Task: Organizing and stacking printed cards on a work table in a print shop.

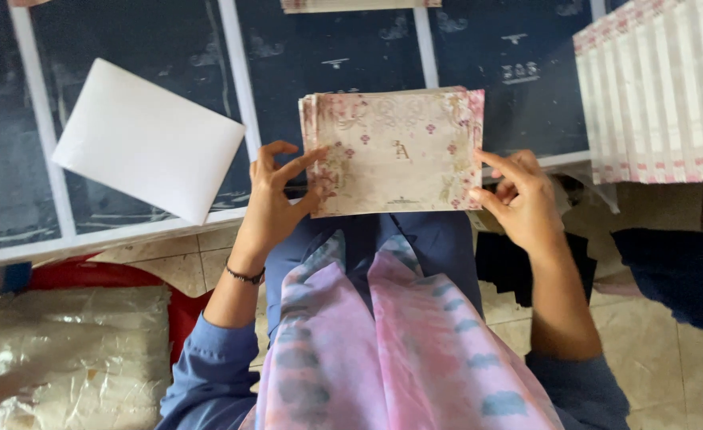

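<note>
A stack of cream cards with pink floral print point(395, 151) rests at the near edge of a dark table top with white strips point(160, 48). My left hand point(276, 199) grips the stack's lower left corner, thumb and fingers pinching it. On the other side, my right hand point(518, 199) holds the stack's right edge with its fingertips. A thin dark bracelet sits on my left wrist. My lap, with blue clothing and a pink and lilac scarf point(399, 350), lies below the stack.
A blank white sheet point(148, 139) lies tilted on the table at the left. A pile of striped white and pink cards point(662, 87) stands at the right. Another stack edge point(359, 5) shows at the top. A plastic-wrapped bundle point(72, 358) lies on the tiled floor at the lower left.
</note>
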